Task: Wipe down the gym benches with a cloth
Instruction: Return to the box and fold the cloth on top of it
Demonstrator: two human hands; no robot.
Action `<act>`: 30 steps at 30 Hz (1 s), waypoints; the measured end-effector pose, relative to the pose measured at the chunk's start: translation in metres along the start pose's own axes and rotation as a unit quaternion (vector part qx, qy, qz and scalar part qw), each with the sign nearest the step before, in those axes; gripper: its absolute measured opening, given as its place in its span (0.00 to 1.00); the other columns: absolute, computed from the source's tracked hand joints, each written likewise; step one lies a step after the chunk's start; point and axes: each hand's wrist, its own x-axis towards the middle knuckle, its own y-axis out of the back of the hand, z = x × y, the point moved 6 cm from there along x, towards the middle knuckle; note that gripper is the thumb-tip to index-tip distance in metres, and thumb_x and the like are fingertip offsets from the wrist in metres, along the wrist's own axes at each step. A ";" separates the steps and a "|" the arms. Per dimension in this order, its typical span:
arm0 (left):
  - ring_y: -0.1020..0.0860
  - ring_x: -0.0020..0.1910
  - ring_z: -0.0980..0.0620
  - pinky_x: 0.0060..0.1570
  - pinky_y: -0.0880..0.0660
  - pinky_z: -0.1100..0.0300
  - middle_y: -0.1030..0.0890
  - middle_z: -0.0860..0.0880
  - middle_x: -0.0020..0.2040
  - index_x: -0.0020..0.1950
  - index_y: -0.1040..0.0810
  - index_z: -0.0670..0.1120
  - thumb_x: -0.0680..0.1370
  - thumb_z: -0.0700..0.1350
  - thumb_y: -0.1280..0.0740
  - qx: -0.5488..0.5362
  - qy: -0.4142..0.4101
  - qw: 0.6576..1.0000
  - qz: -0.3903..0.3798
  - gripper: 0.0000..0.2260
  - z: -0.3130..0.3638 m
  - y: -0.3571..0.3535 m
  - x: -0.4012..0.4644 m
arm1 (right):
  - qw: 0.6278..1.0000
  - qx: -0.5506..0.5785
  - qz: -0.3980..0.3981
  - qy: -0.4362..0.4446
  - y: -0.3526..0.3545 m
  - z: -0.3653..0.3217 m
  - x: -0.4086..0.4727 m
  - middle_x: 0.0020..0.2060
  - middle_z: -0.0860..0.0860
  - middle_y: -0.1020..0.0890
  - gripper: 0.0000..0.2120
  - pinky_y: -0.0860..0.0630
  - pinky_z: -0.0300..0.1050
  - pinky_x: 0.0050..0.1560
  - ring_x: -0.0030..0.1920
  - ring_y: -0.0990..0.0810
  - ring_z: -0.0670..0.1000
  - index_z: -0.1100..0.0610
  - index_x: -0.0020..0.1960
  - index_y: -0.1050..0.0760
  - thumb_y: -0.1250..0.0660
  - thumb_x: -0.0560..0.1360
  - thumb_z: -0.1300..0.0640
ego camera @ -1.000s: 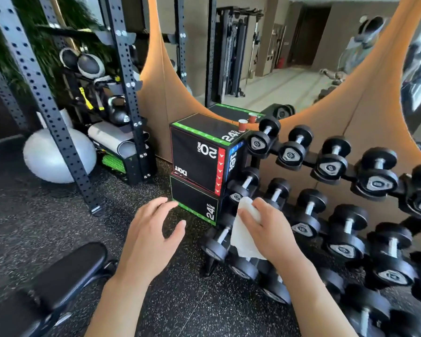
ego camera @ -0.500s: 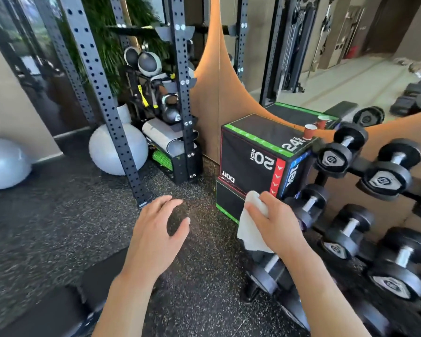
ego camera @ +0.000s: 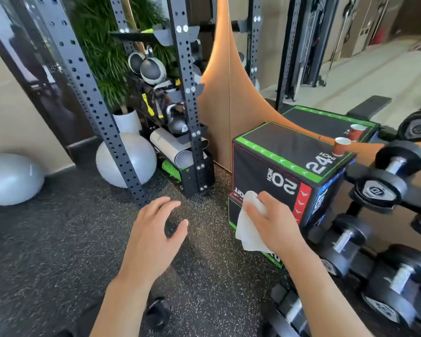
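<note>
Head view: right-hand fingers (ego camera: 254,210) curl round a white cloth (ego camera: 249,229), gripped by the right hand (ego camera: 275,224) before a black plyo box (ego camera: 277,166). Left hand (ego camera: 153,237) hovers over the speckled floor (ego camera: 58,251), loosely spread, holding nothing. Dumbbells (ego camera: 384,188) sit just right.

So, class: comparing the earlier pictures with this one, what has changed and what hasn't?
The view has swung left: the black padded bench has left the frame, and a second grey exercise ball has appeared. The right hand keeps its grip on the white cloth; the left hand stays open and empty.
</note>
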 end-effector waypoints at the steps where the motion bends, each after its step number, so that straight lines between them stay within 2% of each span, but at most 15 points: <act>1: 0.36 0.75 0.59 0.73 0.32 0.52 0.32 0.62 0.74 0.73 0.26 0.58 0.81 0.60 0.36 -0.002 -0.003 1.000 0.001 0.21 -0.003 -0.003 0.013 | 1.000 0.001 0.001 -0.003 -0.003 0.002 0.011 0.31 0.48 0.29 0.19 0.35 0.47 0.35 0.33 0.31 0.50 0.47 0.37 0.39 0.38 0.81 0.40; 7: 0.37 0.76 0.59 0.72 0.29 0.50 0.33 0.62 0.75 0.74 0.27 0.59 0.82 0.61 0.37 -0.023 -0.026 0.999 -0.019 0.21 -0.026 -0.041 0.104 | 0.999 -0.030 0.033 -0.022 -0.016 0.016 0.086 0.30 0.48 0.28 0.19 0.37 0.47 0.32 0.31 0.30 0.47 0.48 0.38 0.38 0.39 0.79 0.38; 12: 0.37 0.76 0.58 0.74 0.35 0.53 0.32 0.59 0.75 0.74 0.27 0.57 0.82 0.60 0.36 -0.046 -0.073 0.995 -0.042 0.21 -0.047 -0.078 0.203 | 0.994 -0.053 0.069 -0.065 -0.026 0.020 0.161 0.33 0.52 0.24 0.19 0.27 0.51 0.37 0.35 0.24 0.52 0.51 0.40 0.35 0.40 0.79 0.36; 19: 0.35 0.74 0.55 0.74 0.33 0.51 0.29 0.57 0.74 0.73 0.25 0.54 0.82 0.58 0.35 -0.062 -0.138 0.987 -0.060 0.21 -0.071 -0.108 0.337 | 0.981 -0.099 0.139 -0.090 -0.035 0.003 0.258 0.32 0.49 0.23 0.18 0.35 0.46 0.32 0.35 0.24 0.48 0.48 0.40 0.34 0.40 0.79 0.36; 24: 0.30 0.70 0.51 0.71 0.30 0.50 0.26 0.54 0.70 0.70 0.22 0.51 0.80 0.56 0.33 -0.058 -0.172 0.982 -0.060 0.20 -0.072 -0.131 0.395 | 0.976 -0.108 0.148 -0.118 -0.039 0.017 0.300 0.31 0.49 0.24 0.17 0.31 0.47 0.33 0.33 0.25 0.52 0.48 0.41 0.34 0.39 0.79 0.37; 30: 0.28 0.70 0.49 0.70 0.28 0.47 0.24 0.51 0.69 0.69 0.21 0.49 0.80 0.55 0.32 -0.054 -0.186 0.978 -0.074 0.20 -0.064 -0.180 0.451 | 0.965 -0.132 0.173 -0.146 -0.032 0.057 0.351 0.31 0.48 0.24 0.18 0.29 0.46 0.33 0.33 0.24 0.49 0.48 0.40 0.35 0.39 0.78 0.36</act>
